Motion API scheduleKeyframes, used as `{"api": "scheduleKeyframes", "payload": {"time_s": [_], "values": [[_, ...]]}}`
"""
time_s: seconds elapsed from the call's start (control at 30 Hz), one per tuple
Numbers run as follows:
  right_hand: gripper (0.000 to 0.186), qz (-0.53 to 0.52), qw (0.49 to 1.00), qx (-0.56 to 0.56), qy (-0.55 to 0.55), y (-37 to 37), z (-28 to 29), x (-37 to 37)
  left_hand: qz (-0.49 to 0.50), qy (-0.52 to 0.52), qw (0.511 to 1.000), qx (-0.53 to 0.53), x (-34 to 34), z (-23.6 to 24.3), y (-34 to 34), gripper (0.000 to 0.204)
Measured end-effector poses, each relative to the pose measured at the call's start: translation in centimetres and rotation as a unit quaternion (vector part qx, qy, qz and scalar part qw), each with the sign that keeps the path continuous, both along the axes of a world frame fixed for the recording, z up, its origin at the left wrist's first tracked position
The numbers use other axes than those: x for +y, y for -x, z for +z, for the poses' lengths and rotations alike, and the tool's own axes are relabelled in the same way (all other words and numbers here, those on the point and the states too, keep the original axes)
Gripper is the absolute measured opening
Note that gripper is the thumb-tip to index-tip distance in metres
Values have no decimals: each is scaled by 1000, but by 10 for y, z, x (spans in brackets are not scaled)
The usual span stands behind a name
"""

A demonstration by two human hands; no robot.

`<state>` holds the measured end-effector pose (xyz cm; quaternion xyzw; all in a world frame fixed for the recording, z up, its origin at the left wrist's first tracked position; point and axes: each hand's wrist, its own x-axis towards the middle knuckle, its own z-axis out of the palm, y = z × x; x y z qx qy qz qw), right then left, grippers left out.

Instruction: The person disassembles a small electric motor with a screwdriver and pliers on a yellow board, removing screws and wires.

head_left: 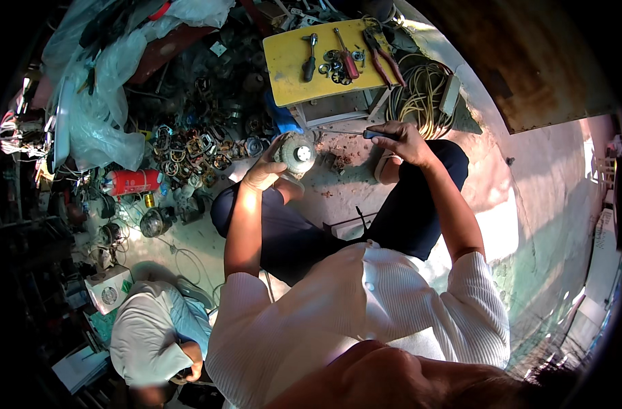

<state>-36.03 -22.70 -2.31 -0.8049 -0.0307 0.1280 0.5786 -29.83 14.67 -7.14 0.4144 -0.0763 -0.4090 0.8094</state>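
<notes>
My left hand [264, 170] grips a small round metal motor [296, 154], held up above my left knee. My right hand [407, 141] is closed around the dark handle of a screwdriver [377, 135], whose thin shaft points left toward the motor. Both forearms reach forward over my dark trousers. I sit low on the ground in a white ribbed shirt.
A yellow stool top [321, 61] ahead carries a screwdriver, red-handled pliers and small metal rings. A coil of yellow cable [420, 95] lies to its right. Piles of metal motor parts [202, 146], a red cylinder [132, 182] and plastic sheeting sit left. Another person in white [150, 334] crouches at lower left.
</notes>
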Motion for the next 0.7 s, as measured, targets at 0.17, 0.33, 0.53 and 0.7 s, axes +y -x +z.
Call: {"api": "scheduleKeyframes", "payload": {"time_s": [0.17, 0.33, 0.53, 0.7], "values": [[30, 19, 999, -43, 8, 8, 9, 7, -29, -7, 1000, -3, 0, 0, -2, 101], [31, 9, 999, -43, -7, 13, 14, 7, -32, -11, 999, -7, -3, 3, -1, 102], [30, -29, 999, -36, -8, 22, 22, 9, -39, -18, 999, -14, -3, 0, -2, 103], [31, -22, 989, -94, 109, 27, 27, 14, -53, -24, 998, -8, -10, 8, -2, 102]]}}
